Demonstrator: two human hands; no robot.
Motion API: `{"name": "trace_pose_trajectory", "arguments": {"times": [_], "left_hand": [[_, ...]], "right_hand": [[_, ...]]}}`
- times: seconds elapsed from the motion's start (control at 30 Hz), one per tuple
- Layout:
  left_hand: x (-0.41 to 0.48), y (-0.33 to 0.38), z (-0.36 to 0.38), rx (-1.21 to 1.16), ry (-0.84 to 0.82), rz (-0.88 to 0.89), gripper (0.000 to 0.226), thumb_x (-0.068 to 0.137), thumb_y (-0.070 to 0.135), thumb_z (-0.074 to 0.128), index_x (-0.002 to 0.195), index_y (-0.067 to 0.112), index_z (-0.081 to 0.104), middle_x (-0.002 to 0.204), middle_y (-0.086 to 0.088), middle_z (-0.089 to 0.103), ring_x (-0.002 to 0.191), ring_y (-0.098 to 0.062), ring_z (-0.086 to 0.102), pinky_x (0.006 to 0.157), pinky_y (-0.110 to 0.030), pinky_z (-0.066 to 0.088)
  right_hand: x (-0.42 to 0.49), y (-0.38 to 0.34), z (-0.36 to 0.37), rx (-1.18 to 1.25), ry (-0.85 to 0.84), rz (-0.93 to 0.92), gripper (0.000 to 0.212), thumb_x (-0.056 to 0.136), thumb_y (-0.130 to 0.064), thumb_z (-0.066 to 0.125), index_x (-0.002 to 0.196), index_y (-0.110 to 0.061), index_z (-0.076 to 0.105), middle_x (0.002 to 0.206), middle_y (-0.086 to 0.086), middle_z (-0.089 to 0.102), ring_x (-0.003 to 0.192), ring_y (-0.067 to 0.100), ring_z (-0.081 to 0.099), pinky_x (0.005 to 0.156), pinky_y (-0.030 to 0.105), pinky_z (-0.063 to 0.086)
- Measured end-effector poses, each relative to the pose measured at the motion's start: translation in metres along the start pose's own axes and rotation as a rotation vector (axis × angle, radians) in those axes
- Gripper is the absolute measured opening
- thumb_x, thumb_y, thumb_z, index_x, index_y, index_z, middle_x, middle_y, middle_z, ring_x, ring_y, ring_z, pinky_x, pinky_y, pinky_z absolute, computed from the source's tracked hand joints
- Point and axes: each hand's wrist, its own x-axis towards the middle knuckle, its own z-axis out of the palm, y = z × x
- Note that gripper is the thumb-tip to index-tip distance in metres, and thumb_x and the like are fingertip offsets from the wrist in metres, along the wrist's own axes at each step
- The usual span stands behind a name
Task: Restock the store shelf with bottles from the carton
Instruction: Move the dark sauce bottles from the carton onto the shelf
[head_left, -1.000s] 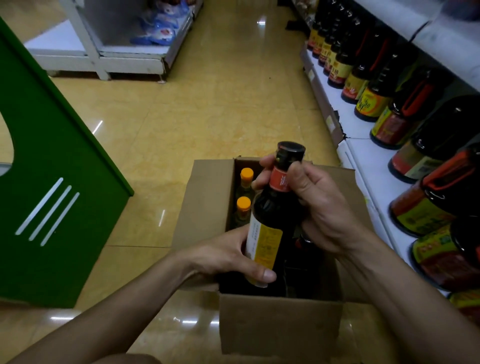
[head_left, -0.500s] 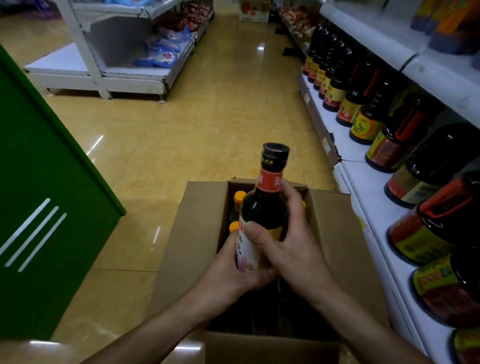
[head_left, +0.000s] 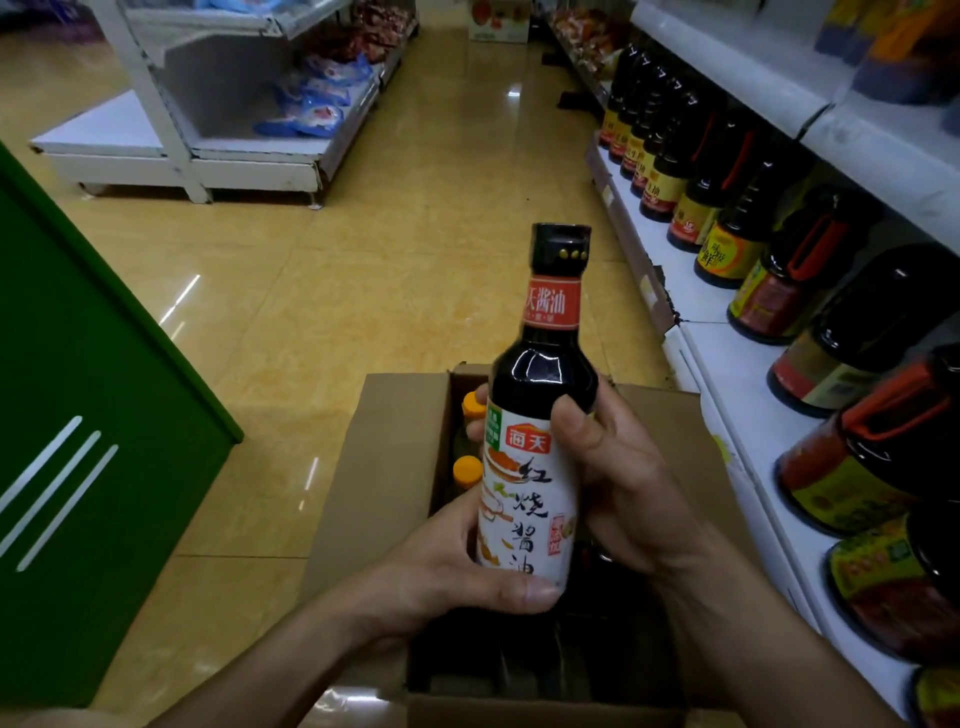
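The left grip (head_left: 452, 569) holds the foot of a dark sauce bottle (head_left: 543, 374), its thumb laid across the bottom of the white label and its fingers behind the glass. The right grip (head_left: 626, 483) holds the same bottle higher up, thumb pressed on the front by the top of the label, fingertips curled round to show at the bottle's left edge. The bottle stands upright in the centre of the frame, with a black cap, a red neck band and Chinese characters on the label, and it is lifted over the open carton (head_left: 384, 467) at lower centre. Inside the carton, 2 orange caps (head_left: 466, 470) show just left of the bottle, and more dark bottles (head_left: 519, 660) sit in shadow below the hands. The carton rests on the yellow tiled floor (head_left: 415, 234), close beside the white store shelf (head_left: 727, 364) along the right side, where dark jugs (head_left: 857, 332) with red handles stand in a row. A green panel (head_left: 78, 415) with 3 white stripes fills the left edge. At upper left a white rack (head_left: 208, 130) carries blue packets (head_left: 311, 109)
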Motion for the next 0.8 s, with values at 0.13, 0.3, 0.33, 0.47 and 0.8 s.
{"name": "trace_pose_trajectory", "arguments": {"times": [0.13, 0.3, 0.33, 0.47, 0.8], "left_hand": [[0.002, 0.013, -0.003, 0.04, 0.055, 0.05, 0.07, 0.069, 0.013, 0.085, 0.131, 0.018, 0.053, 0.124, -0.007, 0.073, 0.116, -0.025, 0.07, 0.094, -0.032, 0.056], [0.011, 0.016, 0.006, -0.057, 0.226, 0.175, 0.061, 0.07, 0.01, 0.085, 0.125, 0.017, 0.062, 0.116, -0.012, 0.075, 0.105, -0.025, 0.073, 0.087, -0.031, 0.058], [0.013, 0.018, 0.008, -0.092, 0.244, 0.188, 0.058, 0.072, 0.007, 0.084, 0.126, 0.016, 0.062, 0.115, -0.012, 0.075, 0.104, -0.025, 0.073, 0.086, -0.031, 0.058], [0.014, 0.023, 0.007, -0.079, 0.294, 0.202, 0.055, 0.075, 0.004, 0.077, 0.126, 0.015, 0.059, 0.112, -0.008, 0.076, 0.102, -0.023, 0.074, 0.084, -0.029, 0.06], [0.015, 0.035, 0.003, 0.059, 0.378, 0.231, 0.064, 0.075, 0.004, 0.085, 0.13, 0.018, 0.055, 0.117, -0.004, 0.075, 0.107, -0.021, 0.074, 0.083, -0.027, 0.059]], "right_hand": [[0.002, -0.008, -0.004, 0.041, -0.049, 0.041, 0.06, 0.07, -0.058, 0.084, 0.124, -0.034, 0.071, 0.128, 0.007, 0.071, 0.119, 0.025, 0.069, 0.095, 0.036, 0.058], [0.005, -0.009, 0.0, -0.167, -0.016, 0.051, 0.061, 0.086, -0.033, 0.078, 0.141, -0.024, 0.052, 0.131, 0.008, 0.069, 0.123, 0.027, 0.066, 0.105, 0.052, 0.053], [0.006, -0.008, 0.001, -0.218, -0.009, 0.051, 0.062, 0.086, -0.025, 0.076, 0.143, -0.024, 0.049, 0.131, 0.006, 0.069, 0.122, 0.025, 0.067, 0.102, 0.049, 0.056], [0.01, -0.009, 0.004, -0.317, 0.035, 0.033, 0.067, 0.085, -0.017, 0.076, 0.145, -0.022, 0.047, 0.129, -0.002, 0.071, 0.119, 0.015, 0.069, 0.094, 0.033, 0.059], [0.015, -0.023, 0.017, -0.427, 0.112, -0.047, 0.059, 0.079, -0.03, 0.079, 0.133, -0.025, 0.055, 0.114, -0.006, 0.074, 0.101, 0.007, 0.074, 0.078, 0.023, 0.06]]}}
